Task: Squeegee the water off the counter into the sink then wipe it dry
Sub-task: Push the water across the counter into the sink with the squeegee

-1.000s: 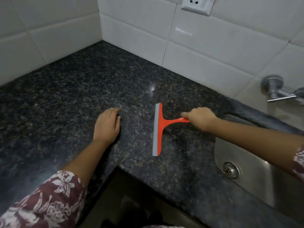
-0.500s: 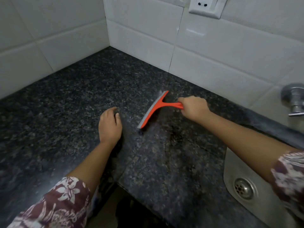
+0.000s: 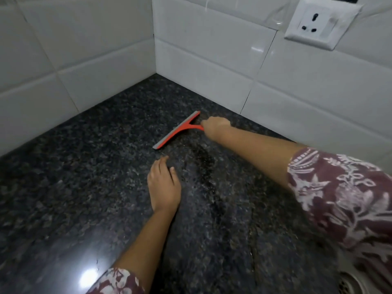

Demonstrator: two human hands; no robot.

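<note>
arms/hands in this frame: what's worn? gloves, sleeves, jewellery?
Both hands bare: left hand, right hand, no gloves, no rings or watch visible. Forearms uncovered. Each arm has a maroon fabric sleeve with white floral print: left sleeve, right sleeve, its cuff edged with a white dotted band.

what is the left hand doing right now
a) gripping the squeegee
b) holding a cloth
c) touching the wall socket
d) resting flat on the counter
d: the left hand lies palm down on the counter, empty, while the right hand holds the squeegee by its handle.
</note>
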